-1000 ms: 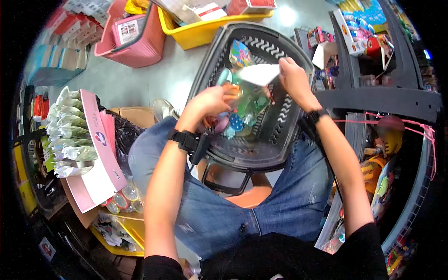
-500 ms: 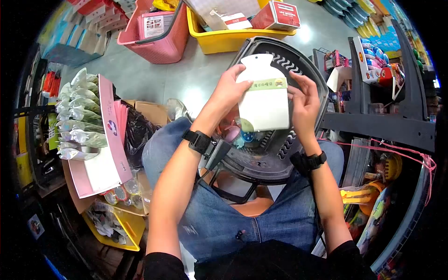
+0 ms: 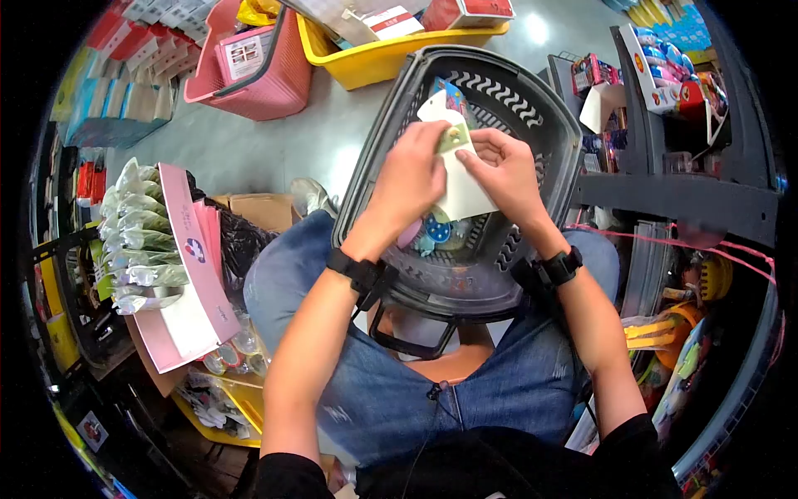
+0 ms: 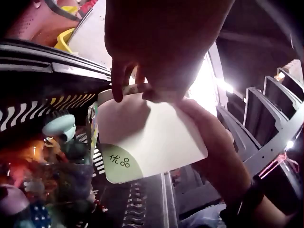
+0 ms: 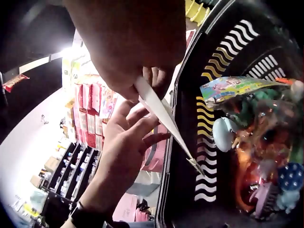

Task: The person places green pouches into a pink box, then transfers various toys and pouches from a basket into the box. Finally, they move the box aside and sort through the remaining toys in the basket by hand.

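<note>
Both hands hold a flat white bottle-shaped card (image 3: 467,198) with a green band and a green corner, tilted over a black basket (image 3: 432,293). My left hand (image 3: 407,173) grips its upper left part near the band. On the other side, my right hand (image 3: 509,176) pinches the right edge, thumb across the front. From the right wrist view the card (image 5: 164,116) shows nearly edge-on. Inside the basket lie a colourful packet (image 5: 237,89), a pale mint-coloured piece (image 5: 224,134), a blue dotted piece (image 5: 289,175) and several toy-like items, partly hidden by hands and card.
The basket stands between the person's knees. A pink basket (image 3: 249,90) and a yellow bin (image 3: 349,75) are ahead on the floor. To the left is a pink display box (image 3: 193,287) with several pouches; on the right, a dark shelf frame (image 3: 673,198) and pink string (image 3: 657,236).
The card came up out of the basket in the right hand, and the left hand took hold of it. Since half a second ago it has turned and tilted, and the right hand now pinches its edge.
</note>
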The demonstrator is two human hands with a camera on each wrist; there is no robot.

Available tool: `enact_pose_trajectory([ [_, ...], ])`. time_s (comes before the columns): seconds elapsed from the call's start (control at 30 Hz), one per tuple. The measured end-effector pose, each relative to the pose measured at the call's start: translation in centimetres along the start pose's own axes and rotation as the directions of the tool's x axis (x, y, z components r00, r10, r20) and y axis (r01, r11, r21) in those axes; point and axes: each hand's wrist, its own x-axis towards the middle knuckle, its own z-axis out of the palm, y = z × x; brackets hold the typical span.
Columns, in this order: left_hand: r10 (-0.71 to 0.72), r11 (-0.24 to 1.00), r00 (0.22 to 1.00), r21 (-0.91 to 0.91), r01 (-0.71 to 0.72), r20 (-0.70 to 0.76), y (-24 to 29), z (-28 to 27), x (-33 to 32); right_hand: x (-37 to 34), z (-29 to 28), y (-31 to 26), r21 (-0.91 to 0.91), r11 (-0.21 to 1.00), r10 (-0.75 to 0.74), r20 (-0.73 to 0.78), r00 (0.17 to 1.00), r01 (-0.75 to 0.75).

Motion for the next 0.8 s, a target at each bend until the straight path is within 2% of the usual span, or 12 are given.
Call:
enact_pose_trajectory([
  [0.03, -0.059, 0.998, 0.998, 0.033, 0.059, -0.021, -0.2, -0.1, 0.0, -0.1, 0.0, 0.1, 0.006, 1.000, 0.005, 0.004, 1.000, -0.005],
  [0.1, -0.191, 0.981, 0.982, -0.047, 0.190, -0.010, -0.5, -0.2, 0.2, -0.2, -0.2, -0.2, 0.017, 1.000, 0.009, 0.012, 1.000, -0.009],
  [0.17, -0.354, 0.914, 0.935, -0.200, 0.354, 0.039, -0.4, -0.1, 0.1, 0.0, -0.5, 0.0, 0.005, 0.999, 0.037, 0.007, 0.999, -0.037],
  [0.23, -0.357, 0.890, 0.931, -0.278, 0.363, 0.072, -1.4, 0.2, 0.1, 0.2, -0.8, 0.4, -0.016, 0.999, 0.046, -0.004, 0.999, -0.047],
  [0.37, -0.426, 0.748, 0.889, -0.489, 0.450, 0.167, -1.9, 0.4, 0.1, 0.5, -0.6, 0.8, 0.047, 0.998, 0.036, 0.032, 0.999, -0.037],
  [0.47, -0.467, 0.661, 0.861, -0.567, 0.492, 0.202, -1.9, 0.4, 0.0, 0.3, -0.5, 0.2, 0.007, 1.000, 0.022, 0.052, 0.998, -0.023],
  [0.53, -0.500, 0.624, 0.835, -0.573, 0.531, 0.230, -1.9, 0.2, 0.0, 0.2, -0.3, 0.4, -0.008, 1.000, 0.004, 0.060, 0.998, -0.004],
  [0.63, -0.488, 0.710, 0.843, -0.459, 0.535, 0.227, -1.4, 0.2, -0.1, 0.1, -0.1, 0.6, -0.074, 0.997, -0.030, 0.071, 0.997, 0.035],
  [0.73, -0.478, 0.828, 0.850, -0.209, 0.520, 0.221, -1.2, 0.1, -0.2, 0.1, -0.2, 0.2, -0.164, 0.986, -0.010, 0.101, 0.995, 0.027],
  [0.77, -0.437, 0.873, 0.879, -0.146, 0.465, 0.188, -1.2, 0.0, -0.2, 0.1, -0.2, 0.0, -0.194, 0.981, 0.010, 0.112, 0.994, 0.012],
  [0.8, -0.394, 0.908, 0.905, -0.081, 0.410, 0.162, -1.2, -0.1, -0.2, 0.2, -0.3, 0.0, -0.186, 0.980, -0.045, 0.108, 0.993, 0.065],
])
